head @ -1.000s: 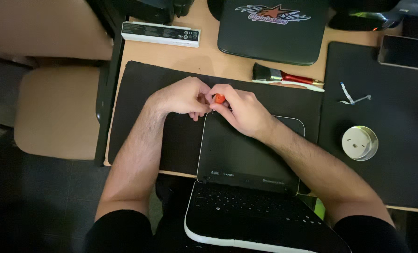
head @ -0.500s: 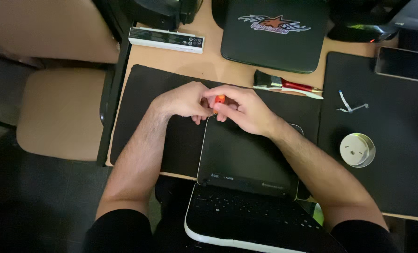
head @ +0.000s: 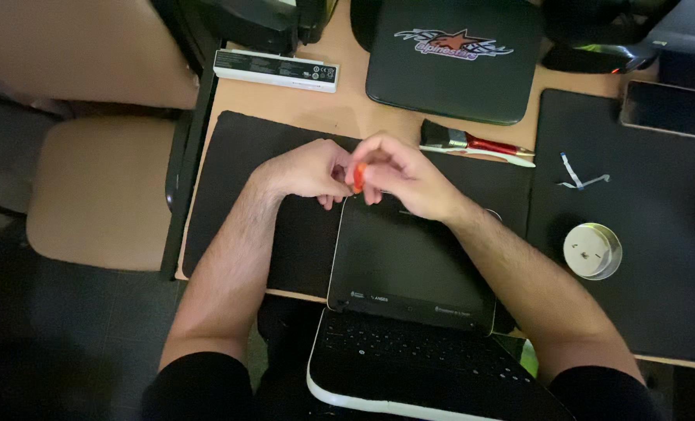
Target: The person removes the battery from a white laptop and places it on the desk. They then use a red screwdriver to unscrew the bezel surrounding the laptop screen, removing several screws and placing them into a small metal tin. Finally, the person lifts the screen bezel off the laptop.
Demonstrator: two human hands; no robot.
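Centre of frame: left hand and right hand meet fingertip to fingertip, both pinched shut on a small orange tool, held just above the top edge of the open laptop's dark screen. The laptop lies opened flat over the near edge of a black mat, keyboard at lower centre. Right of the hands, apart from them: red-handled brush; far right, round white tin; upper left, white battery pack
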